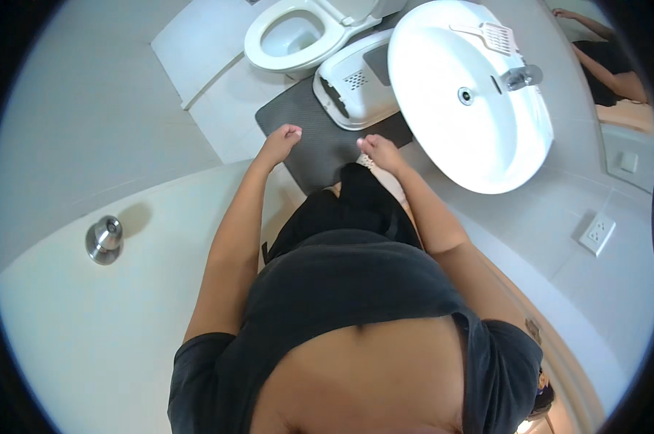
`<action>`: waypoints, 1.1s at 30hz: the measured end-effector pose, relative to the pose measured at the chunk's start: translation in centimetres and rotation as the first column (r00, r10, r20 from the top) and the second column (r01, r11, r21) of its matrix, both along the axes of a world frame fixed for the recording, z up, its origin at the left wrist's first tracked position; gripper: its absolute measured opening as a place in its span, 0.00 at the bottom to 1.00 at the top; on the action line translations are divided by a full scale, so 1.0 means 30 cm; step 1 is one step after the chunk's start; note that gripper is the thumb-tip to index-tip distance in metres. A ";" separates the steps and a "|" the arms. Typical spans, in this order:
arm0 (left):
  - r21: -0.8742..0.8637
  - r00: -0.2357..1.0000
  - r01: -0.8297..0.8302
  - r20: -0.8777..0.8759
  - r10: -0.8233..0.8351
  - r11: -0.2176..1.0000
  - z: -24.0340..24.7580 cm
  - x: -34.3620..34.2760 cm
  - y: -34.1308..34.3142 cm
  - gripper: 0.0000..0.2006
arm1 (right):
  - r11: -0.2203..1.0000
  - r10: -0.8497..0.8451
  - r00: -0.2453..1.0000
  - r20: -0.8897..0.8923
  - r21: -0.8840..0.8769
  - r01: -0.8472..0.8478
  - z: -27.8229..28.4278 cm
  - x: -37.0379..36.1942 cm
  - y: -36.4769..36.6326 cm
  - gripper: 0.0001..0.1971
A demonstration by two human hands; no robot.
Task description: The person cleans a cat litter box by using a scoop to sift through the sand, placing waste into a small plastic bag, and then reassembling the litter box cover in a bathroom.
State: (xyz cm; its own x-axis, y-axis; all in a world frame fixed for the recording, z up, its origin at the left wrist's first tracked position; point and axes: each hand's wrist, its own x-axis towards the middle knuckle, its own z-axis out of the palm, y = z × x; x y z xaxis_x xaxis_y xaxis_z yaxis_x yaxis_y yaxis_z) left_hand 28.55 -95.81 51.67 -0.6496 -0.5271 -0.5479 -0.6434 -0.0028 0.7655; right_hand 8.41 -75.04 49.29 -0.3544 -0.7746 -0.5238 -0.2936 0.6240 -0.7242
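Note:
Both my hands hang in front of my body above a dark grey floor mat point(309, 119). My left hand point(280, 147) has its fingers curled in, with nothing visible in them. Also curled closed, my right hand point(383, 153) shows nothing held and is nearest to the sink's left side. Just beyond the hands stands a white covered litter box point(374, 92) with a dark opening and a grey panel. A pale slotted litter scoop point(497, 37) lies on the rim of the white sink point(442, 155), apart from both hands.
Behind the litter box is a white toilet point(258, 50) with its seat down. A chrome faucet point(522, 77) rises from the sink. To my left is a white door with a round metal knob point(104, 240). The right wall carries a mirror point(623, 108) and an outlet point(597, 233).

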 end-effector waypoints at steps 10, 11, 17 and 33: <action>0.135 0.988 -0.085 0.142 0.066 0.987 0.072 -0.150 -0.451 0.18 | 0.995 -0.080 0.989 0.124 0.077 0.071 -0.227 -0.204 -0.119 0.13; 0.124 0.985 -0.068 0.166 0.047 0.990 0.060 -0.158 -0.525 0.18 | 0.993 -0.087 0.981 0.172 0.089 0.073 -0.239 -0.187 -0.138 0.12; 0.196 0.957 0.232 0.128 -0.260 0.953 -0.100 -0.381 -0.884 0.17 | 0.910 -0.383 0.921 0.076 0.200 0.362 -0.241 -0.152 -0.295 0.14; 0.285 0.746 0.637 0.006 -0.666 0.716 -0.005 -0.818 -1.048 0.18 | 0.451 -0.509 0.850 0.135 0.883 0.130 -0.303 0.847 -0.117 0.15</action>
